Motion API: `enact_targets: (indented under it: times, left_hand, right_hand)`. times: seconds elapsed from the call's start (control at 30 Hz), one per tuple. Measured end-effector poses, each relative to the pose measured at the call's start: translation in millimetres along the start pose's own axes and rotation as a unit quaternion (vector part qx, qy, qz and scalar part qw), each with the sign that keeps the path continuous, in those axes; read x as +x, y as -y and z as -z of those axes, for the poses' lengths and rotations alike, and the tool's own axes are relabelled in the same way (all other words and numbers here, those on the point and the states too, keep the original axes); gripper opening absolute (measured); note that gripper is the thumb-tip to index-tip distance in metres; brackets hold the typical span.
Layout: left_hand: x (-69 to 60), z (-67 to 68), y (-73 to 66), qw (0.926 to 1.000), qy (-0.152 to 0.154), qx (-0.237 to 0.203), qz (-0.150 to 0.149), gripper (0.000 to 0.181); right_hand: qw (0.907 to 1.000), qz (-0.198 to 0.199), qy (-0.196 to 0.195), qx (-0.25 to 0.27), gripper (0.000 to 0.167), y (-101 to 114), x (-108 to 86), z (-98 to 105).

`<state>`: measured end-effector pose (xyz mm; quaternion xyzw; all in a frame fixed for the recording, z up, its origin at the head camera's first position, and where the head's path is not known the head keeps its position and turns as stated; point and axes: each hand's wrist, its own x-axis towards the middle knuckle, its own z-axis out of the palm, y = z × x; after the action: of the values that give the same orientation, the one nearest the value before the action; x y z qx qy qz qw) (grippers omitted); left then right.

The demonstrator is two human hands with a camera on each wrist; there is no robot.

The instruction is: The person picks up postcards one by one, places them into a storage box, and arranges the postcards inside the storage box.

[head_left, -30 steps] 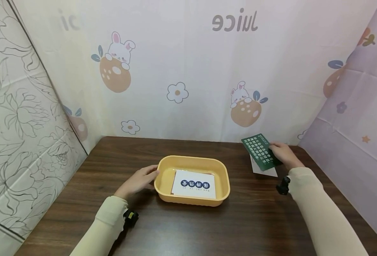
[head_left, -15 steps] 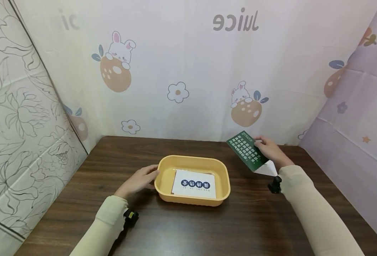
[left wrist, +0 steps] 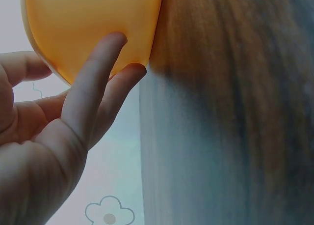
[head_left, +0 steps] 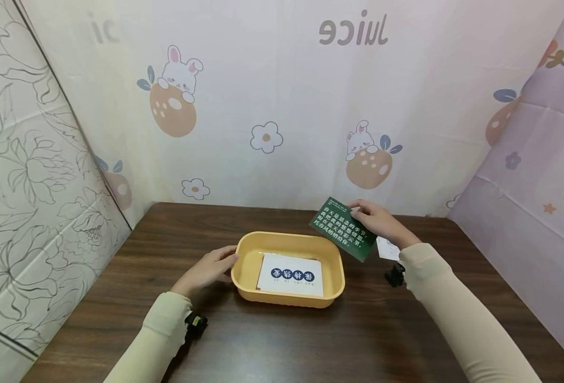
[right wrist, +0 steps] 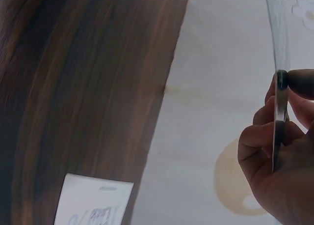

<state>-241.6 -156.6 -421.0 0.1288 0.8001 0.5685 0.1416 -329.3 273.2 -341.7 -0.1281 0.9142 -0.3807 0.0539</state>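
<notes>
A yellow plastic tub (head_left: 286,300) stands mid-table in the head view. Inside it lies a white card (head_left: 288,287) with dark blue circles bearing characters. My left hand (head_left: 207,271) touches the tub's left end; in the left wrist view its fairly straight fingers (left wrist: 86,95) lie against the outer wall. My right hand (head_left: 382,221) pinches a green card (head_left: 341,229) with white characters between thumb and fingers, and in the right wrist view this card appears edge-on. The green card is above the table, close to the tub's back right corner.
A second white card (head_left: 388,249) lies on the dark wooden table (head_left: 282,346), partly hidden beneath my right hand and wrist. Patterned curtains (head_left: 272,96) hang along the table's back and sides.
My right hand has carried the green card leftward, off the white card and closer to the tub. My left hand and the tub have stayed in place.
</notes>
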Motion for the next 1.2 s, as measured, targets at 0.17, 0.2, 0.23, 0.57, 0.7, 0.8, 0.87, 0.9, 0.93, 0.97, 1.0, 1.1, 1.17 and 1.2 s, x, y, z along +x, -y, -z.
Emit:
enact_targets:
  times: [0.17, 0.2, 0.23, 0.57, 0.7, 0.8, 0.87, 0.9, 0.93, 0.97, 1.0, 1.1, 1.17, 1.2]
  left_hand:
    - [0.0, -0.2, 0.7, 1.0000, 0.000, 0.000, -0.003, 0.051]
    - [0.0, -0.3, 0.9, 1.0000, 0.001, 0.000, -0.003, 0.051]
    - [0.1, -0.4, 1.1, 1.0000, 0.002, 0.000, -0.002, 0.051]
    - [0.7, -0.2, 2.7, 1.0000, 0.004, -0.001, -0.005, 0.051]
    - [1.4, 0.6, 3.8, 0.9998, 0.011, -0.002, -0.015, 0.050]
    - [1.9, 1.3, 4.5, 0.9998, 0.014, 0.001, -0.016, 0.051]
    - [2.0, 1.5, 4.8, 0.9998, 0.013, 0.002, -0.013, 0.052]
    - [2.1, 1.6, 5.0, 0.9999, 0.012, 0.003, -0.012, 0.052]
    - [2.1, 1.6, 5.0, 0.9999, 0.013, 0.002, -0.012, 0.052]
    - [2.1, 1.6, 5.1, 0.9999, 0.012, 0.001, -0.011, 0.052]
    - [2.2, 1.7, 5.1, 0.9999, 0.012, 0.001, -0.011, 0.052]
    - [2.0, 1.7, 4.4, 0.9998, 0.013, -0.001, -0.012, 0.052]
    - [2.1, 1.7, 4.0, 0.9999, 0.012, -0.002, -0.011, 0.052]
    - [2.1, 1.7, 3.7, 0.9999, 0.012, -0.002, -0.010, 0.052]
  right_hand:
    - [0.9990, 0.034, 0.009, -0.027, 0.035, 13.7, 0.7, -9.6]
    - [0.9986, 0.040, 0.013, -0.031, 0.035, 16.2, 0.6, -11.3]
    - [0.9982, 0.045, 0.017, -0.036, 0.034, 19.1, 0.5, -13.0]
    - [0.9931, 0.086, 0.064, -0.049, 0.033, 41.5, -0.5, -29.3]
    - [0.9918, 0.088, 0.083, -0.040, 0.033, 48.2, -2.4, -34.8]
    - [0.9904, 0.086, 0.104, -0.031, 0.035, 52.6, -3.8, -38.4]
    - [0.9892, 0.085, 0.117, -0.024, 0.035, 54.9, -3.8, -40.7]
    - [0.9884, 0.086, 0.123, -0.023, 0.035, 55.5, -3.4, -41.8]
    - [0.9876, 0.088, 0.128, -0.022, 0.035, 56.3, -3.0, -43.1]
    - [0.9866, 0.092, 0.132, -0.025, 0.034, 57.0, -2.3, -44.5]
    - [0.9853, 0.097, 0.138, -0.027, 0.034, 57.5, -1.3, -45.8]
    - [0.9803, 0.111, 0.160, -0.033, 0.034, 60.5, 1.3, -50.0]
    - [0.9760, 0.117, 0.180, -0.037, 0.034, 62.9, 3.4, -52.5]
    - [0.9736, 0.120, 0.190, -0.039, 0.035, 64.3, 4.4, -53.8]
